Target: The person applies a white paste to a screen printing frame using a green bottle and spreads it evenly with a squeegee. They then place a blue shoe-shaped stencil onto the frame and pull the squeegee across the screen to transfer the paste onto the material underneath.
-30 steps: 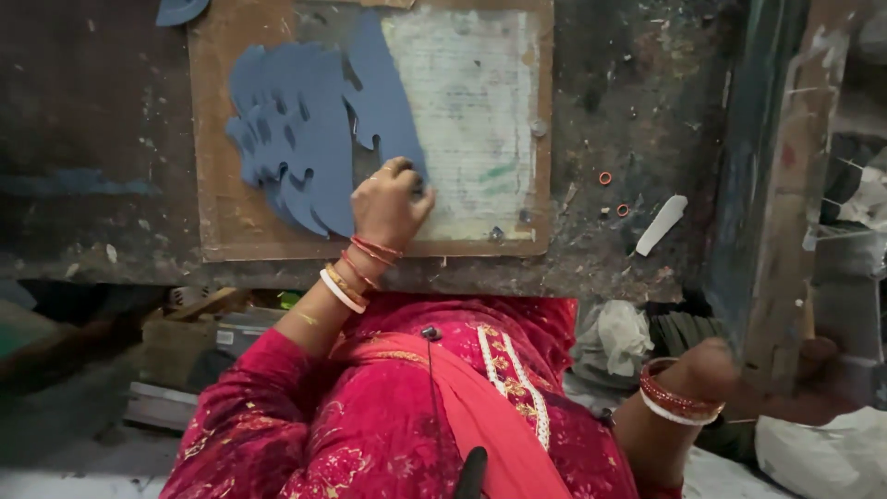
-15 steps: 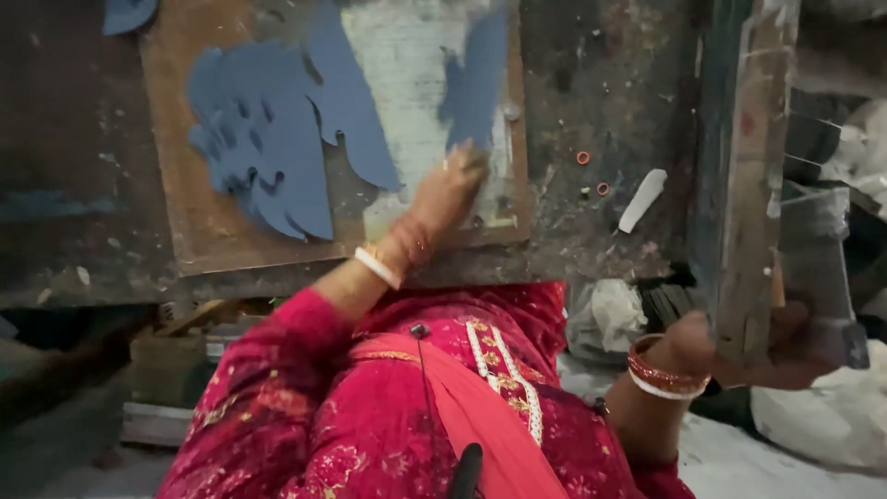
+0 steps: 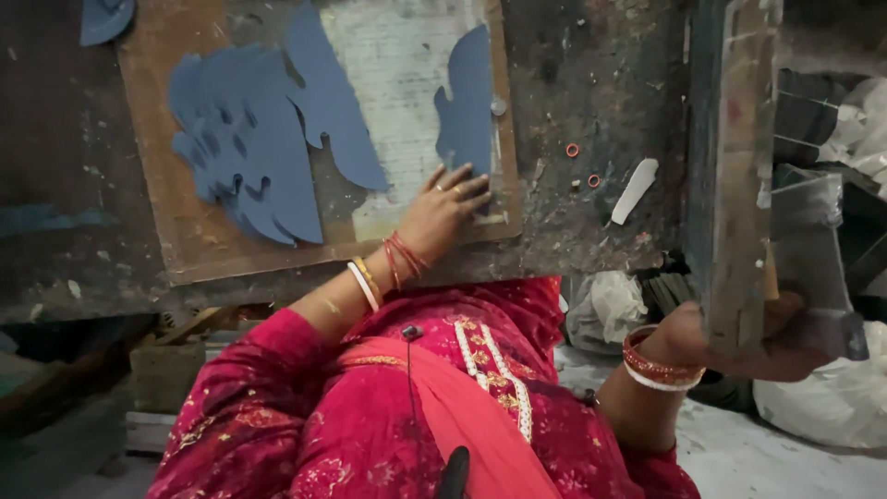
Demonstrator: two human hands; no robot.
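A person in a red embroidered garment works at a scarred, dark workbench (image 3: 591, 231), seen from a head-worn camera. The left hand (image 3: 443, 208) lies flat on a wooden board (image 3: 185, 249), its fingers (image 3: 467, 189) spread and pressed down on the lower end of a single blue cut-out piece (image 3: 467, 102), apparently to keep it from sliding on the pale sheet (image 3: 397, 102) that covers the board's middle. This piece lies near the board's right edge, apart from the others. A fanned stack of matching blue pieces (image 3: 245, 139) rests on the left part of the board, their notched edges overlapping, with 1 longer piece leaning across toward the centre. Another blue scrap (image 3: 102, 18) shows at the top left corner.

The right hand (image 3: 748, 342) grips the lower end of a heavy upright metal lever (image 3: 735, 166) at the bench's right side; the fingers wrap around it, though most are hidden behind the bar, so how tightly they close cannot be told. Bangles circle both wrists. 2 small orange rings (image 3: 573, 150) and a white strip (image 3: 635, 189) lie loose on the bench between board and lever. Crumpled white bags (image 3: 601, 305) sit on the floor below.
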